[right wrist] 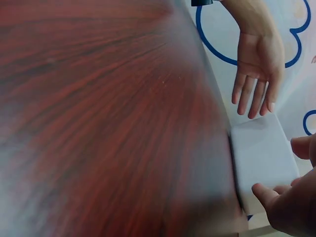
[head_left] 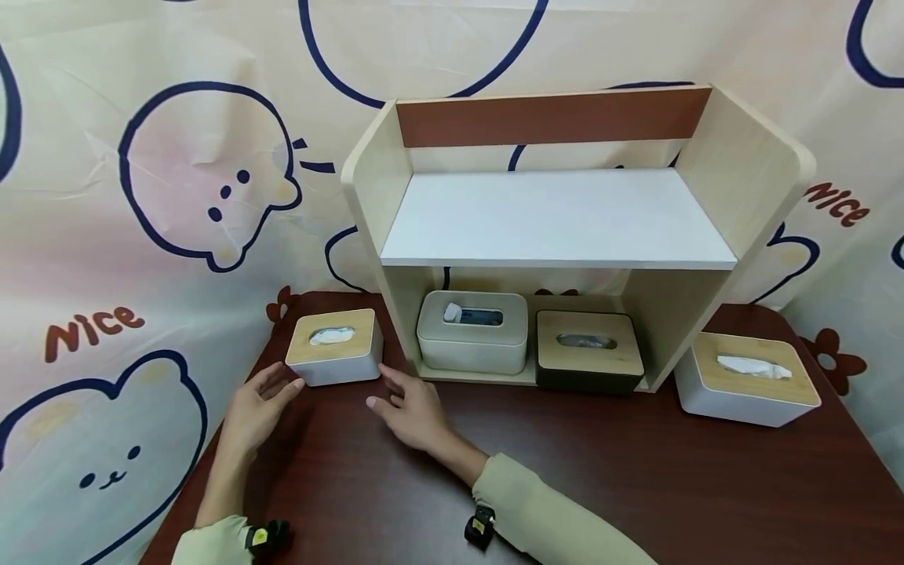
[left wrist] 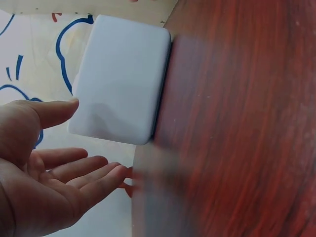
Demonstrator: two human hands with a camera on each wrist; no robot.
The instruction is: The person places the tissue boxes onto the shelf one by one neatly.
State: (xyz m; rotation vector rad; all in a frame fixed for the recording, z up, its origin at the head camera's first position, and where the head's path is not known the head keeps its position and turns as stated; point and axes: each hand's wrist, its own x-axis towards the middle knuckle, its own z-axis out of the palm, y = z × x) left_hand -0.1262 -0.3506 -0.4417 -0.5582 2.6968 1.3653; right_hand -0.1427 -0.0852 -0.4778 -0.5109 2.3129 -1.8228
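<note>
A white tissue box (head_left: 335,370) with a wooden lid stands on the table left of the shelf, a tissue showing in its slot. My left hand (head_left: 256,410) is at its left front corner, fingers loosely extended. In the left wrist view, the thumb of that left hand (left wrist: 54,182) comes up to the edge of the white box (left wrist: 121,79), the other fingers spread below it. At the box's right side is my right hand (head_left: 413,410), fingers slightly bent. The right wrist view has the box (right wrist: 264,150) between both hands; whether any fingertip touches it, I cannot tell.
A two-level shelf (head_left: 558,220) stands at the back. Its lower level holds a light grey tissue box (head_left: 473,349) and a black one with a wooden lid (head_left: 589,377). Another white, wood-lidded tissue box (head_left: 749,400) sits right of the shelf on the dark red table (head_left: 565,455).
</note>
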